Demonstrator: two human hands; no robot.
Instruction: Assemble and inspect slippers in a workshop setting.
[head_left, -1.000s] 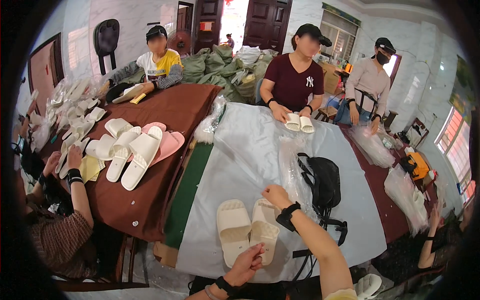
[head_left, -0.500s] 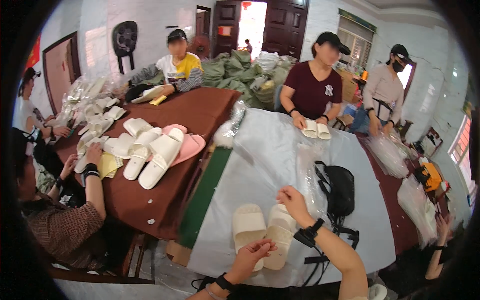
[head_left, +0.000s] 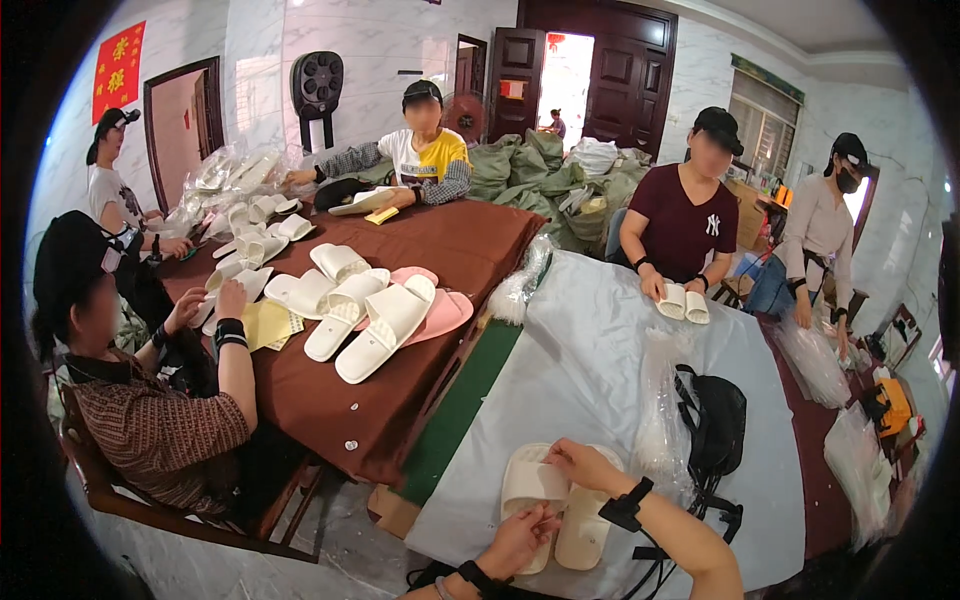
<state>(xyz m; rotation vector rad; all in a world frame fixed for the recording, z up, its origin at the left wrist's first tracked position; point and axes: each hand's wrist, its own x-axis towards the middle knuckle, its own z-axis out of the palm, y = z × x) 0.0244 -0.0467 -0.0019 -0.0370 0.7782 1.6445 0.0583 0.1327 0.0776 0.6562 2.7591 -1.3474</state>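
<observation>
A pair of cream slippers lies side by side at the near edge of the grey-covered table: the left slipper (head_left: 532, 478) and the right slipper (head_left: 583, 537). My left hand (head_left: 520, 535) is over the footbed of the left slipper, its fingertips pinched together. My right hand (head_left: 588, 466) crosses above the right slipper, partly hiding its strap. Its fingers are curled closed beside the strap of the left slipper; whether they touch it I cannot tell. Anything between the fingers of either hand is too small to make out. Both wrists wear black bands.
Right of my hands lies a black bag (head_left: 716, 422) with straps, beside clear plastic bags (head_left: 662, 400). Across the table a co-worker handles white slippers (head_left: 684, 303). Left, a brown-covered table (head_left: 300, 400) holds more slippers (head_left: 385, 325), with several co-workers around it. Green sacks (head_left: 520, 170) are piled behind.
My right hand has moved from over the right slipper toward the left slipper's strap. My left hand stays low over the left slipper. The whole view has shifted to the left.
</observation>
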